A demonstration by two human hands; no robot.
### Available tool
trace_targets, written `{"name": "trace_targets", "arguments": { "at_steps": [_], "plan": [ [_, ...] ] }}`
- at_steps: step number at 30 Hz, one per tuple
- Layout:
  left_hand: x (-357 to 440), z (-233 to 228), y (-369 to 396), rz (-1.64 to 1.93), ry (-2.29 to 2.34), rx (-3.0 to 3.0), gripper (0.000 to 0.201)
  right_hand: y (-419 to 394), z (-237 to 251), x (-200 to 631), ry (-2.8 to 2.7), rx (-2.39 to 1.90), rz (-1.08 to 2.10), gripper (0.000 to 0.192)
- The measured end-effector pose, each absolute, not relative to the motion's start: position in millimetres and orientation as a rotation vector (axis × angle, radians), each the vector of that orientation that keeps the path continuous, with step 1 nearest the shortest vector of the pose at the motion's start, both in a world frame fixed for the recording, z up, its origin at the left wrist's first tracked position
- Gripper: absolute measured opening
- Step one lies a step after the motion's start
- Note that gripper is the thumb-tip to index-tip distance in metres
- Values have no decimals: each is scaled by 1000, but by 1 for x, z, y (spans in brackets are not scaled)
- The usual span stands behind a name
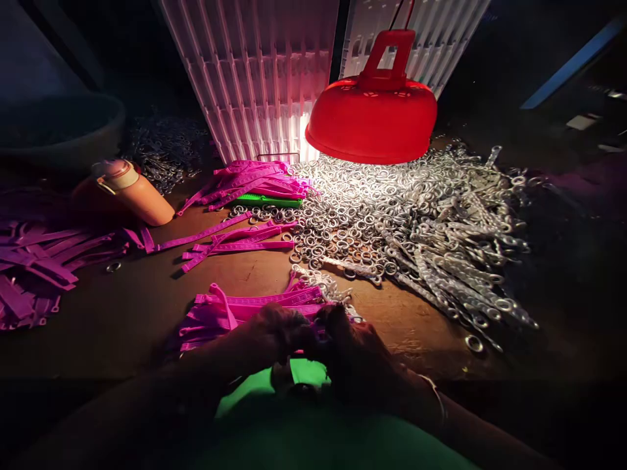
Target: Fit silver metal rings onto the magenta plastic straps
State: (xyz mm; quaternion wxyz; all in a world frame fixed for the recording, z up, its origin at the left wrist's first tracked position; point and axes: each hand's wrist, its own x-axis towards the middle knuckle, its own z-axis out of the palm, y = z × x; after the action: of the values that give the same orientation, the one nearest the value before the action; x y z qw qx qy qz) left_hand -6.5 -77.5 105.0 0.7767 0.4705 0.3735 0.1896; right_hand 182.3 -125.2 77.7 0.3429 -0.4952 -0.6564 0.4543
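Note:
My left hand (281, 334) and my right hand (350, 343) meet at the table's near edge, both in deep shadow. Their fingers are bent and pinched together. Whatever they hold is hidden by the dark fingers, though a bit of magenta shows between them. Just behind my left hand lies a bundle of magenta straps (264, 301). Beyond my fingertips sits a small heap of pale braided pieces with rings (326, 284).
Under a red hanging lamp (372, 121) spreads a large pile of metal rings (353, 202), with braided strips (441, 274) on its right. More magenta straps (34, 274) lie left, near an orange bottle (142, 196). Ribbed white panels (259, 78) stand behind.

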Motion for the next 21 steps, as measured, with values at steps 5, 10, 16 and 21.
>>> {"name": "trace_targets", "arguments": {
  "at_steps": [5, 10, 16, 21],
  "plan": [
    [-5, 109, -89, 433, 840, 959, 25, -125, 76, 180, -2015, -1167, 1156, 46],
    [-3, 110, -87, 416, 739, 830, 24, -122, 72, 176, -2077, -1164, 1265, 30],
    [-6, 96, -81, 413, 723, 669, 24, -112, 93, 168, -2263, -1294, 1205, 23],
    [-7, 90, -77, 453, 735, 619, 27, -104, 95, 165, -2371, -1445, 1012, 19]
  ]
}}
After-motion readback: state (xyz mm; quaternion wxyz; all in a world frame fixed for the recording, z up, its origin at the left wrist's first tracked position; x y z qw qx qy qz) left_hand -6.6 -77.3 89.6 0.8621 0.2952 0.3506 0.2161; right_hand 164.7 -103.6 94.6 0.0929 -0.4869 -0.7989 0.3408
